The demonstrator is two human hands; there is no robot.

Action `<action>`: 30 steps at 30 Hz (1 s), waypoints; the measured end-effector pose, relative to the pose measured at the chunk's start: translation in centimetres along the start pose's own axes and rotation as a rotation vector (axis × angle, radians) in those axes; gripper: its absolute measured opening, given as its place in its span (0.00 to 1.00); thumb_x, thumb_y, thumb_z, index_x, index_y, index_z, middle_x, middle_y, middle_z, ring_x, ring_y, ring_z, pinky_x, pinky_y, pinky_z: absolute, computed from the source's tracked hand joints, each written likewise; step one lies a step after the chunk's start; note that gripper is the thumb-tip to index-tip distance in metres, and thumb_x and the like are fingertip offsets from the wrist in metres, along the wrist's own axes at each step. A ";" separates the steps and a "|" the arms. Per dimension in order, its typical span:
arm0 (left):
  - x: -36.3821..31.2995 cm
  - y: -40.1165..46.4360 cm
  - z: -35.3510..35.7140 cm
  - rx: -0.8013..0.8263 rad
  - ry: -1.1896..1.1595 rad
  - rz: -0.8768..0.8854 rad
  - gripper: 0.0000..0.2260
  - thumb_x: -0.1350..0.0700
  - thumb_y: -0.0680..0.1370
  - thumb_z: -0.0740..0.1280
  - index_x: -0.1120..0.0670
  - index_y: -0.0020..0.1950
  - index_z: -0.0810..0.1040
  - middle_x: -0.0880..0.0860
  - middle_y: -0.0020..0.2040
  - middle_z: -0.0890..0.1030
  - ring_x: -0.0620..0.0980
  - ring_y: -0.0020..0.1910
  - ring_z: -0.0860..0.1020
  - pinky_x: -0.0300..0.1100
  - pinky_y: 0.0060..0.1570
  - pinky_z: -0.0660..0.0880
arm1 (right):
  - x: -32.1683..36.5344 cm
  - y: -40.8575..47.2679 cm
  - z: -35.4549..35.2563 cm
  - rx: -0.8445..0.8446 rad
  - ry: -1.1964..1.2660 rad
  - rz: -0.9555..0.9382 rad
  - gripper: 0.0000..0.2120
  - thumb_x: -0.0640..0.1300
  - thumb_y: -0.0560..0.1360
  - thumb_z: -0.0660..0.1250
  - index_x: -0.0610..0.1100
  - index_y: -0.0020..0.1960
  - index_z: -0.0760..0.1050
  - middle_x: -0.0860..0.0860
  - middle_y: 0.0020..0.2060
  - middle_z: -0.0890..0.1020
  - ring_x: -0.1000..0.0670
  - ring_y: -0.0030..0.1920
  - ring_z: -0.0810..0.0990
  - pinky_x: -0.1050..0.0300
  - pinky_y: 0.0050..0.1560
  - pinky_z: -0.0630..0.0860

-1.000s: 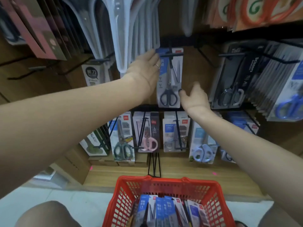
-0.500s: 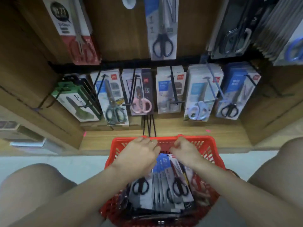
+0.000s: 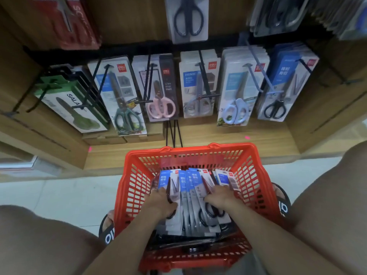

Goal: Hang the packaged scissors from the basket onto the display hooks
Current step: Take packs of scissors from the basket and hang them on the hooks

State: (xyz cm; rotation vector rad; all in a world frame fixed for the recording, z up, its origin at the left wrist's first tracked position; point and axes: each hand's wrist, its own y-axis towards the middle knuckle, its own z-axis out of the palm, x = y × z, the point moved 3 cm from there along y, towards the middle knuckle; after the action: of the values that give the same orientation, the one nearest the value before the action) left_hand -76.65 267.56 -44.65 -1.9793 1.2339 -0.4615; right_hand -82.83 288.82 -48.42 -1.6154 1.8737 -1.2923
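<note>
Inside red basket (image 3: 190, 153), packaged scissors (image 3: 195, 197)

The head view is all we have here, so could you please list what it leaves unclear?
- Left hand and right hand: fingertips are buried among the scissor packs, so the grip is unclear.
- Red basket: its bottom is hidden by packs and forearms.
- Top-row black-handled scissors: its hook is cut off by the top edge.
- Pack print: too blurred to read.

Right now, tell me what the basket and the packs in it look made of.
Red basket: moulded plastic, matte, with lattice-slotted walls. Scissor packs: printed card, likely under a clear plastic blister, though blur leaves that open. Both hands, left hand and right hand, rest on them.
</note>
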 end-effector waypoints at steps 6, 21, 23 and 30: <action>-0.8 -0.2 -0.1 0.011 0.084 0.002 0.36 0.33 0.79 0.66 0.55 0.79 0.65 0.59 0.77 0.69 0.61 0.78 0.64 0.51 0.75 0.63 | -0.1 -0.6 1.2 0.023 0.074 0.003 0.22 0.56 0.77 0.68 0.48 0.67 0.76 0.43 0.69 0.76 0.40 0.70 0.74 0.47 0.71 0.73; -0.7 0.4 0.2 0.063 -0.226 -0.067 0.33 0.44 0.75 0.77 0.52 0.75 0.68 0.64 0.79 0.61 0.61 0.69 0.75 0.51 0.66 0.78 | 0.0 -0.8 2.5 0.151 0.494 0.011 0.14 0.44 0.74 0.75 0.45 0.57 0.76 0.50 0.46 0.79 0.53 0.43 0.77 0.58 0.42 0.74; -0.9 0.3 0.7 0.064 -0.215 -0.068 0.36 0.43 0.73 0.79 0.53 0.75 0.66 0.64 0.80 0.58 0.62 0.71 0.73 0.52 0.67 0.77 | -0.5 -0.6 2.4 0.163 0.535 0.056 0.18 0.43 0.72 0.77 0.42 0.58 0.75 0.47 0.49 0.80 0.51 0.47 0.79 0.56 0.42 0.74; -0.7 0.1 1.2 0.075 -0.171 -0.098 0.39 0.42 0.72 0.78 0.55 0.74 0.62 0.65 0.76 0.62 0.61 0.71 0.72 0.51 0.67 0.77 | -0.5 -0.2 3.4 0.172 0.668 0.103 0.35 0.44 0.65 0.81 0.42 0.66 0.69 0.47 0.57 0.81 0.46 0.57 0.81 0.49 0.58 0.79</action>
State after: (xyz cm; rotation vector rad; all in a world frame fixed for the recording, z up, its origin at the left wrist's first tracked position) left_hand -76.29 268.63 -45.51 -1.9778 1.0029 -0.3723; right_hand -80.05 287.92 -50.19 -1.0510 2.0760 -2.0553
